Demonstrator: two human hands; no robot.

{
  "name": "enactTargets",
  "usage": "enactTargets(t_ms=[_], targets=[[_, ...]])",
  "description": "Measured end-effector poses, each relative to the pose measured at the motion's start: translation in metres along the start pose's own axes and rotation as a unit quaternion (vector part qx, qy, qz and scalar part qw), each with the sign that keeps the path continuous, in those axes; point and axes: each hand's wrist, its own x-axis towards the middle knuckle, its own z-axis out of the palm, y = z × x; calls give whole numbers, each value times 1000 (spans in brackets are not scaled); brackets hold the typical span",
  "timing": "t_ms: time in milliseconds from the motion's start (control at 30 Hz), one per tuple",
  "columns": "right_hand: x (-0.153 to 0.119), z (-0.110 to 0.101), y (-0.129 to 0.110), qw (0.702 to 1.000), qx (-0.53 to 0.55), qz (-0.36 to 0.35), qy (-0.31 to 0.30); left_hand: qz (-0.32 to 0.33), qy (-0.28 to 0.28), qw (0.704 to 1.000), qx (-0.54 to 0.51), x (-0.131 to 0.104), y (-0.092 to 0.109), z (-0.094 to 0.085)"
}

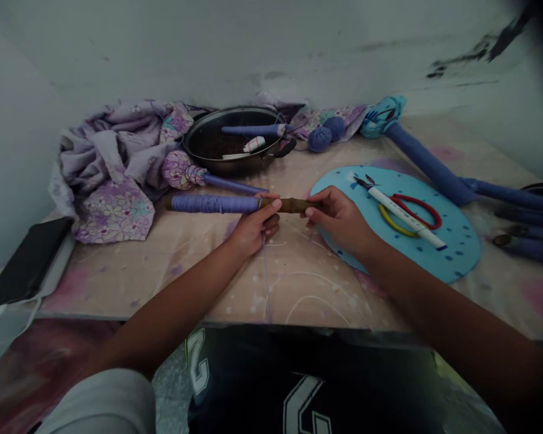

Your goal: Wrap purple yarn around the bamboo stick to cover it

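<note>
Pinching yarn-wrapped stick (pixel 235 204): left hand (pixel 253 228), right hand (pixel 339 218) both gripping; shirt number (pixel 198 367) reads "2".

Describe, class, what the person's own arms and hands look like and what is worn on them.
Both forearms are bare, with no gloves, rings, watch or bracelet visible on the left hand or the right hand. A pale grey-white sleeve shows on the left upper arm. The right upper arm is too dark at the picture's edge to tell a sleeve.

Dim, even indoor light, soft shadows, no glare, dark vignette at the lower edge and upper right corner, wide-angle bending at edges, slight softness overall.
</note>
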Motion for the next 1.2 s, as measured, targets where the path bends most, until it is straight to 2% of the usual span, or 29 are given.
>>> enactTargets(t_ms=[67,167,233,300,400,467,567,667,733,867,933,1067,1200], targets=[[0,-1,-1,999,20,32,-4,6,-14,1000,5,0,-1,-1],[-1,-3,-2,990,51,124,-38,16,-33,999,8,1,-2,-3],[-1,-3,-2,987,52,146,-50,19,-38,999,11,1,-2,-4],[-1,-3,-2,993,35,107,-40,14,-32,999,6,2,-2,-4],[-1,-1,-1,1000,7,-15,-13,-3,-36,999,-13,3,-2,-3],[-2,1,-2,999,5,-50,-3,-6,-47,999,-15,3,-2,-3],[-4,1,-5,999,32,22,2,6,-61,998,-3,2,-2,-2],[-5,1,-8,994,18,106,-21,10,-70,997,7,1,-2,-2],[-4,0,-8,996,0,89,-27,7,-65,998,7,2,-2,-2],[0,-2,-5,1000,24,-9,10,0,-32,999,-14,3,-2,-1],[2,-3,-4,999,36,-20,24,1,-23,1000,-12,3,-2,-1],[1,-5,-6,997,68,15,17,3,-25,1000,2,3,-1,-2],[-2,-6,-9,990,72,115,-39,8,-27,1000,-1,4,-1,-4]])
